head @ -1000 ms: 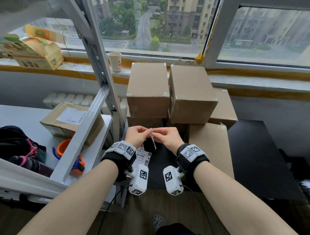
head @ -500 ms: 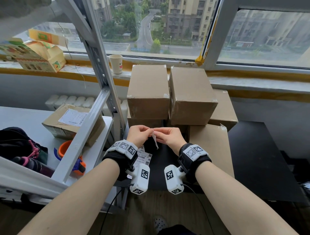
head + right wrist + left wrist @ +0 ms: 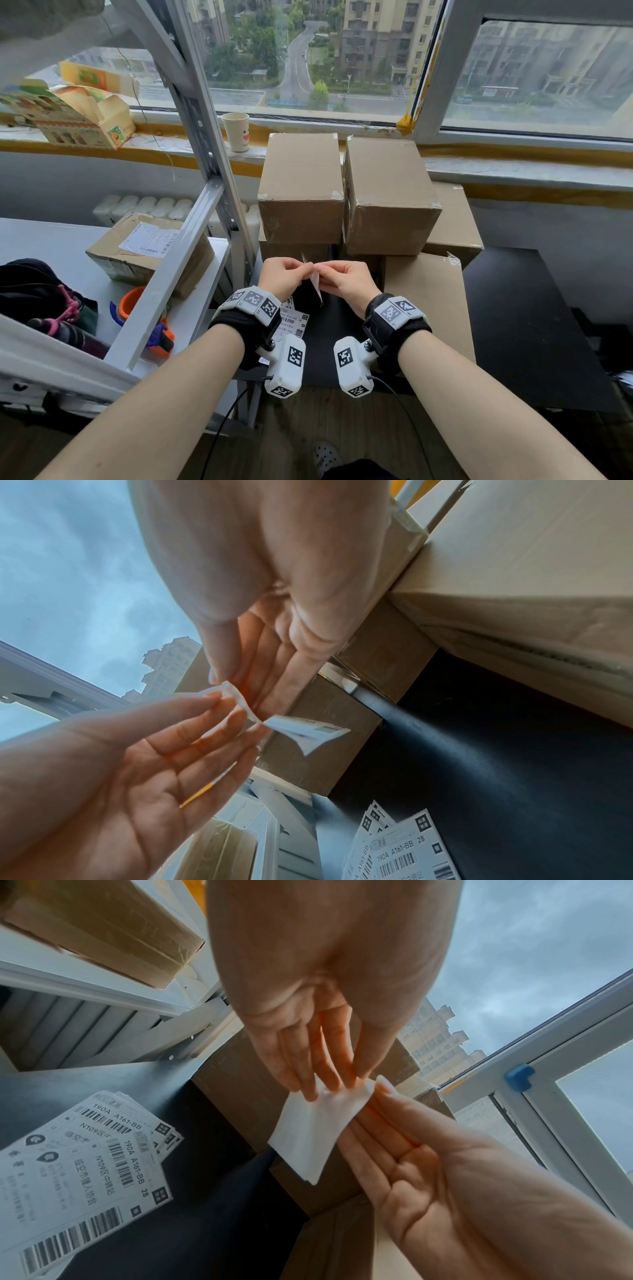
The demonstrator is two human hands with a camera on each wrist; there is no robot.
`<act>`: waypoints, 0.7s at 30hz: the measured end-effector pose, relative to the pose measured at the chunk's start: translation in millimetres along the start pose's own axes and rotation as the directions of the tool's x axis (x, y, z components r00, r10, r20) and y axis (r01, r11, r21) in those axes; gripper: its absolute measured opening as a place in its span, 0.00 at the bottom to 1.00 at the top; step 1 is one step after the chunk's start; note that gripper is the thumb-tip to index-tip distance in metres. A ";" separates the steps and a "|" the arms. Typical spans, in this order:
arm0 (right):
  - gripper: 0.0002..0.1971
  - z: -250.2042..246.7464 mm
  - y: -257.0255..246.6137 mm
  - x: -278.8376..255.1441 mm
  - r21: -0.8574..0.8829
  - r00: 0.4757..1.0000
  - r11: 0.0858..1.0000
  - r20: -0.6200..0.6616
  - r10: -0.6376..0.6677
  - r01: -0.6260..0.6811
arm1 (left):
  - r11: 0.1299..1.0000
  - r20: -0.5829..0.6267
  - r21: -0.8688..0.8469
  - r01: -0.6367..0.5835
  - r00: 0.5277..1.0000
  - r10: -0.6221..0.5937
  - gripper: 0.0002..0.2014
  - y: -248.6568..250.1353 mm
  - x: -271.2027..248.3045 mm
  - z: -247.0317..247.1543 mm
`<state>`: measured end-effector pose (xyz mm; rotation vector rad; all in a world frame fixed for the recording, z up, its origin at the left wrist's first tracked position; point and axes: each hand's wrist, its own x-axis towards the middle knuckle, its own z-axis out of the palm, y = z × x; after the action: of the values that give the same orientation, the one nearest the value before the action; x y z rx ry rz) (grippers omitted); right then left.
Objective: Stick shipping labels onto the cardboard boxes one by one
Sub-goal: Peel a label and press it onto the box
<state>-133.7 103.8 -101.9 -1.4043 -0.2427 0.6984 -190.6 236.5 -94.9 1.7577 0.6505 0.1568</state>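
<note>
Now pinching the label [image 3: 315, 280] a bit higher than before, left hand [image 3: 281, 277] and right hand [image 3: 348, 281] closer together, top corner poking up above the fingers.

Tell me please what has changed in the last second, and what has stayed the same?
Very little changed. Both hands, left hand and right hand, keep pinching the same white label at its top corner, in front of the cardboard boxes; its free end now hangs a little lower. Nothing was let go. The label stack on the black table stayed put.
</note>
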 end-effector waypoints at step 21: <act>0.04 -11.9 -6.0 0.1 -0.048 0.994 0.998 -0.102 0.046 -0.051 | 0.959 0.150 0.242 -0.145 0.982 0.111 0.31 -4.4 -9.8 4.5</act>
<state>-125.3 94.1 -98.4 -1.4936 -0.1482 0.6635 -198.3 228.4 -98.1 2.0378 0.4730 0.0434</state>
